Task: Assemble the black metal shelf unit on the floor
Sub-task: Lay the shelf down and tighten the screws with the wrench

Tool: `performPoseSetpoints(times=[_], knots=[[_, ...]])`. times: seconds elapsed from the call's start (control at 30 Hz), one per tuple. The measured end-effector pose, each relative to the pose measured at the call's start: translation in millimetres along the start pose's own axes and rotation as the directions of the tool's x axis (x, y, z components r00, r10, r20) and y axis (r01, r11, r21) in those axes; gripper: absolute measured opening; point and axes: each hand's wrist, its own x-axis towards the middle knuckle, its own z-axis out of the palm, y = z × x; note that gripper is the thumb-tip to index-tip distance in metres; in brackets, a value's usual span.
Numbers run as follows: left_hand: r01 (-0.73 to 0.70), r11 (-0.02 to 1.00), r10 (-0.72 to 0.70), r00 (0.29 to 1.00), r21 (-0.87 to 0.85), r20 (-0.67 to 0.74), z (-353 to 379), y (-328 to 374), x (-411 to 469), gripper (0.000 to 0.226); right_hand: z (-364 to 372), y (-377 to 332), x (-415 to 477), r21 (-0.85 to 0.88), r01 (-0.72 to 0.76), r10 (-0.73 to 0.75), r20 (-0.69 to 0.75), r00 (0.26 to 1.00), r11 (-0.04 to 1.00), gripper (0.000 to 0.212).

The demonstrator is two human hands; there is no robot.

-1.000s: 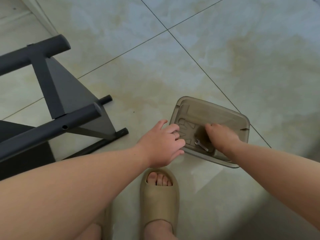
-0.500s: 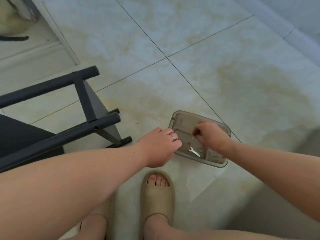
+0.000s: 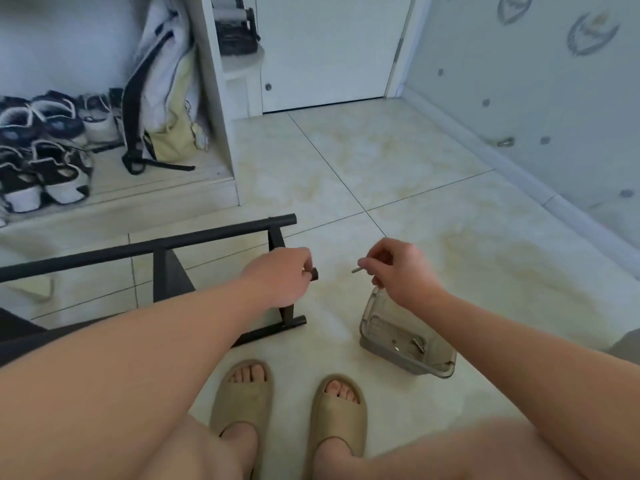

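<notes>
Down on the pale tiled floor [image 3: 398,161], the black metal shelf frame [image 3: 207,234] lies on its side at the left of the view, its rails running off toward the left edge. The person's left hand [image 3: 277,276] is curled over the near end of one rail and grips it, with the dark tip of the tube showing just past the fingers. The right hand [image 3: 403,268] is raised above the floor, well apart from the left, and pinches a small metal fastener [image 3: 356,270] between thumb and fingertips; its pale end points toward the frame, and its exact type is too small to tell. Just below that hand a translucent grey container [image 3: 381,350] sits on the tiles, to the right of the frame, with a small wrench [image 3: 417,342] lying inside. Two tan slippers [image 3: 242,393] on the person's feet point forward between the frame and the container. Against the far left a low ledge carries several shoes [image 3: 45,150] and a leaning backpack [image 3: 162,84].
</notes>
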Motion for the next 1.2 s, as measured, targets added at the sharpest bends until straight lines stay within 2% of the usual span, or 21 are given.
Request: performPoseSetpoints(times=[0.13, 0.2, 0.3, 0.47, 0.7, 0.87, 1.03, 1.2], knots=[[0.176, 0.966, -0.184, 0.983, -0.187, -0.024, -14, -27, -13, 0.018, 28, -33, -13, 0.025, 0.014, -0.014, 0.036, 0.999, 1.0, 0.017], [0.22, 0.954, -0.223, 0.975, -0.202, 0.007, -14, -37, -14, 0.019, 42, -39, -15, 0.042, -0.003, -0.001, 0.076, 0.997, 0.999, 0.016], [0.235, 0.955, -0.227, 0.972, -0.18, 0.06, -11, -47, -7, 0.008, 56, -41, -9, 0.018, -0.029, 0.026, 0.115, 0.993, 0.999, 0.013], [0.277, 0.94, -0.247, 0.955, -0.198, 0.166, -5, -60, 9, 0.034, 66, -38, 11, -0.019, -0.065, 0.067, 0.256, 0.964, 0.998, 0.01], [0.393, 0.858, -0.309, 0.91, -0.332, 0.277, 1, -65, 34, 0.041, 85, -31, 36, -0.092, -0.035, 0.066, 0.362, 0.93, 0.995, 0.011], [0.406, 0.824, -0.266, 0.893, -0.395, 0.364, 7, -56, 45, 0.04, 90, -26, 43, -0.117, -0.028, 0.07, 0.374, 0.925, 0.993, 0.01], [0.448, 0.779, -0.291, 0.878, -0.438, 0.381, 11, -60, 53, 0.039, 91, -23, 43, -0.106, -0.045, 0.082, 0.378, 0.922, 0.993, 0.01], [0.45, 0.795, -0.301, 0.875, -0.407, 0.38, 14, -62, 55, 0.039, 92, -23, 39, -0.095, -0.034, 0.066, 0.358, 0.932, 0.995, 0.012]])
